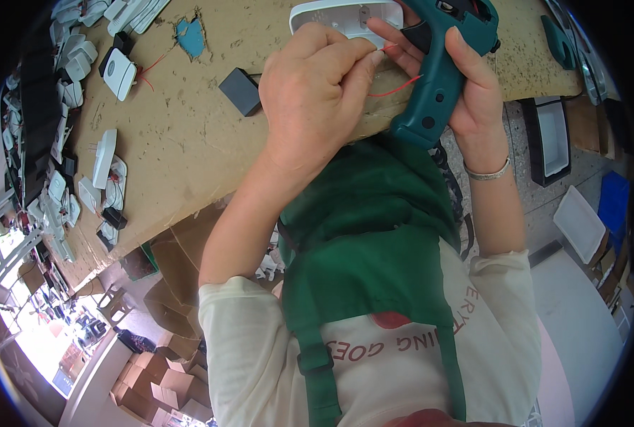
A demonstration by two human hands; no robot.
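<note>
My right hand [479,96] is wrapped round the handle of a dark green pistol-shaped power tool [431,85], thumb in front and fingers showing beyond it. An opening at the tool's top shows dark parts inside. My left hand [313,99] is closed in a pinch beside the tool, on a thin red wire [395,91] that loops across to the handle. Just beyond the fingertips lies an open white plastic housing [342,16], partly covered by my left hand. Left of that hand, close by it, sits a small black box [240,92] with a dark lead.
The worn brown tabletop [189,142] carries a white device with red wires [120,73], white plug-in parts [105,160] and many white housings along its left side. A green shell part [559,43] lies far right. Cardboard boxes [153,381] and trays [580,224] stand below the table.
</note>
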